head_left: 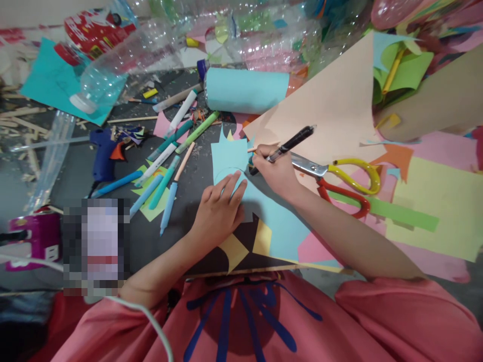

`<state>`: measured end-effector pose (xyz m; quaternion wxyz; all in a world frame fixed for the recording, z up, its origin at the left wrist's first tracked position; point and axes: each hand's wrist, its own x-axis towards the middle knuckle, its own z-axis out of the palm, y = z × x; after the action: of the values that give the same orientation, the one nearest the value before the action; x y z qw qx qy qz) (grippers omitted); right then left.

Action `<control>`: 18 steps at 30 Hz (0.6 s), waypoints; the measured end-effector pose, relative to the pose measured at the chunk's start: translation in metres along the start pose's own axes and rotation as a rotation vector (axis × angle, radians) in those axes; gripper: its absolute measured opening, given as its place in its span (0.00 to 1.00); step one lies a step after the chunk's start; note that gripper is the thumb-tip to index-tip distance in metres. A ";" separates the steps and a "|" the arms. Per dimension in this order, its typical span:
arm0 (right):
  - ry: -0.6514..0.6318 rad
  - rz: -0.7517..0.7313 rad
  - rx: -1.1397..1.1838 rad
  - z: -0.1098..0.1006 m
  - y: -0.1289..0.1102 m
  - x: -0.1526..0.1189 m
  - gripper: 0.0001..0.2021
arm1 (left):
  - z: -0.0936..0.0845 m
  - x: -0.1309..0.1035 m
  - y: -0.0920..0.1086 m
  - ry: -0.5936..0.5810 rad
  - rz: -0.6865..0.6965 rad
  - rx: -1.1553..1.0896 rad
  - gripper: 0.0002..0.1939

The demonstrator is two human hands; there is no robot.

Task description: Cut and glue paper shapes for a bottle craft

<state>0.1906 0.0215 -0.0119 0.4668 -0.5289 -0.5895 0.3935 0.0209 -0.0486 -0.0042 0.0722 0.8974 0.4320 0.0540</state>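
The left forearm comes in from 7 o'clock, and the left hand [222, 201] lies palm down with its fingers pointing to 1 o'clock. This hand is open, the fingers a little apart, and it presses on the light blue paper [230, 153], near a thin curved line. The right forearm comes from 4 o'clock. The right hand [275, 168] is bent in, its fingers closed around one black pen [292, 143], which leans with the top end to 2 o'clock and the low end close to the right edge of the light blue paper.

The light blue paper is in the middle, between the two hands. Taking it as the centre of the clock, one pair of scissors [319, 173] lies at 3 o'clock, with one yellow handle loop and one red, the blades partly hidden by the right hand. At 1 o'clock lies one bottle [247, 90] wrapped in light blue. At 9 o'clock is one blue glue gun [103, 153]. Between 8 and 11 o'clock I count about eight coloured markers [155, 165], two of them with white bodies.
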 end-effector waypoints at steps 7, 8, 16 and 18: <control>-0.010 -0.025 0.017 -0.001 -0.001 0.000 0.17 | 0.000 0.000 0.000 0.019 0.016 0.035 0.24; -0.021 -0.028 0.013 -0.002 -0.001 0.000 0.17 | -0.001 0.000 0.000 0.017 0.015 0.028 0.25; -0.030 0.046 0.031 -0.005 -0.002 -0.002 0.17 | -0.001 0.001 0.000 0.002 0.008 0.005 0.25; -0.023 0.064 0.053 -0.006 -0.003 -0.005 0.16 | -0.001 0.001 0.000 -0.003 0.011 0.003 0.25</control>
<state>0.1955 0.0162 -0.0086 0.4612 -0.5302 -0.5670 0.4298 0.0213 -0.0473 -0.0029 0.0712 0.9000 0.4269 0.0525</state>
